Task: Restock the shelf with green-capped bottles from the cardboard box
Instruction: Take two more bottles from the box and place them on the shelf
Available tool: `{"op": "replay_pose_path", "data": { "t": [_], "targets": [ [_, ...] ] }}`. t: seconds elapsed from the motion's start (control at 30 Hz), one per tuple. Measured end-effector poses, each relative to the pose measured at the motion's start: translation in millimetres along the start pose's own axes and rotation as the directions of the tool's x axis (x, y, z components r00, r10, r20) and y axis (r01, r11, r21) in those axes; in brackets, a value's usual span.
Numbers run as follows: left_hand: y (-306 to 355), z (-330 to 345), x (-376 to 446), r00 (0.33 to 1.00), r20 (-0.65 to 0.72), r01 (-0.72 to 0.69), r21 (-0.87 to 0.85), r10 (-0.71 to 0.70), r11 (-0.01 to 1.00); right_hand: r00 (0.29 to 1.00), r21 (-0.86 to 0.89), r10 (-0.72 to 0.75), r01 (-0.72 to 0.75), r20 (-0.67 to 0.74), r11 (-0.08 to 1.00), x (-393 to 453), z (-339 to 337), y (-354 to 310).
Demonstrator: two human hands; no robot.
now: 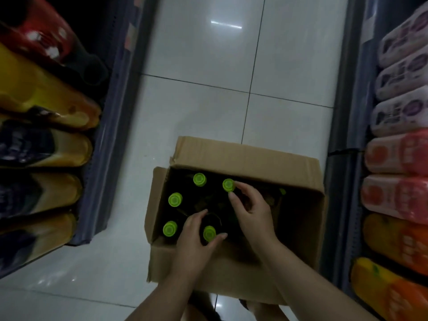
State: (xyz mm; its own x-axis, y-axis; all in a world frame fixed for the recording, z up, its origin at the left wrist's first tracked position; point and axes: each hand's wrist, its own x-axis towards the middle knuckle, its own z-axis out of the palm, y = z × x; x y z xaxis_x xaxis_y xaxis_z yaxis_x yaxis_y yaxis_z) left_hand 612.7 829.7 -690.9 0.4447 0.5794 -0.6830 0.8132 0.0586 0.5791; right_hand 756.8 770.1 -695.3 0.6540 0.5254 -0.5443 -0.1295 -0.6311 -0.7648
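An open cardboard box (pixel 234 272) sits on the floor below me. Several dark bottles with bright green caps stand upright inside it. My left hand (pixel 194 237) curls round the neck of the near bottle (pixel 209 233), thumb on one side and fingers on the other. My right hand (pixel 251 212) reaches deeper into the box. Its fingertips and thumb pinch the neck just under the cap of a far bottle (pixel 228 185). Three more capped bottles (pixel 175 199) stand untouched along the box's left side.
A shelf unit on the left (pixel 97 181) holds rows of yellow and dark bottles. Another shelf on the right (pixel 342 158) holds pink, orange and white packs. White tiled floor (pixel 208 89) runs between them. The box flaps (pixel 243 156) stand open.
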Motion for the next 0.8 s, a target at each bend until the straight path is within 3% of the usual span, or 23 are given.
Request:
{"op": "replay_pose_path", "data": {
  "t": [0.1, 0.27, 0.43, 0.6, 0.8],
  "targets": [
    [-12, 5, 7, 0.998, 0.043, 0.041, 0.014, -0.042, 0.999, 0.999, -0.077, -0.022, 0.019, -0.036, 0.997, 7, 16, 12],
    [-22, 15, 23, 0.995, 0.103, -0.017, 0.155, 0.001, 0.988, 0.983, -0.207, -0.035, -0.003, -0.181, 0.978, 19, 37, 26],
    [-25, 19, 29, 0.995, 0.092, -0.063, 0.173, 0.048, 0.983, 0.957, -0.193, -0.06, 0.004, -0.285, 0.981, 27, 46, 30],
    [-19, 10, 16, 0.997, 0.023, -0.082, 0.137, 0.079, 0.987, 0.974, -0.036, -0.019, 0.011, -0.226, 0.999, 9, 24, 27],
    [25, -17, -12, 0.991, -0.058, -0.117, 0.107, 0.124, 0.987, 0.98, 0.005, -0.15, 0.152, -0.131, 0.988, -22, -29, -19]
  ]
}}
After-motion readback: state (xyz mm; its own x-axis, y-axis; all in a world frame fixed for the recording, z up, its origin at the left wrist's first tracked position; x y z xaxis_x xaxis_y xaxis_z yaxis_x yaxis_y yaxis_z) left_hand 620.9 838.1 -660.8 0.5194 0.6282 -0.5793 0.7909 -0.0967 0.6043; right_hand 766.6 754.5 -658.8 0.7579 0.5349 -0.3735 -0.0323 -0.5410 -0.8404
